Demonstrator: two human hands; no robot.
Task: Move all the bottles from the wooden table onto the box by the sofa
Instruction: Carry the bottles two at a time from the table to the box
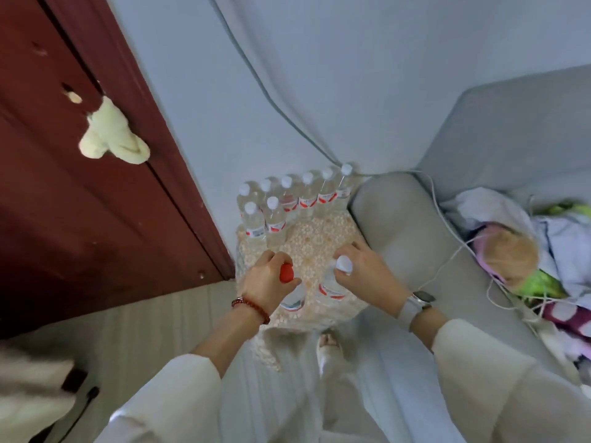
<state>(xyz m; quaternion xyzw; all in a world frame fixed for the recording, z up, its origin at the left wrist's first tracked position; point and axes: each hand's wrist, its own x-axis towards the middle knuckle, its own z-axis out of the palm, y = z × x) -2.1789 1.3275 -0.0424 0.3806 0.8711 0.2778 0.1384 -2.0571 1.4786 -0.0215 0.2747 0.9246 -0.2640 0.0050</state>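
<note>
A box under a beige patterned cloth (315, 241) stands between the wall and the grey sofa arm (393, 219). Several clear water bottles with white caps (307, 195) stand upright along its far and left sides. My left hand (267, 279) grips the neck of a red-capped bottle (287, 272) above the box's near left part. My right hand (358, 266) grips the neck of a white-capped bottle (344, 264) above the near right part. Both bottles hang upright, their bases near the cloth; whether they touch it I cannot tell. The wooden table is out of view.
A dark red door (80, 187) with a cream cloth on its handle (112, 135) is at the left. The sofa seat holds bundled clothes (518, 247) and white cables (447, 266). A grey cable runs down the wall. My foot (329, 346) stands just before the box.
</note>
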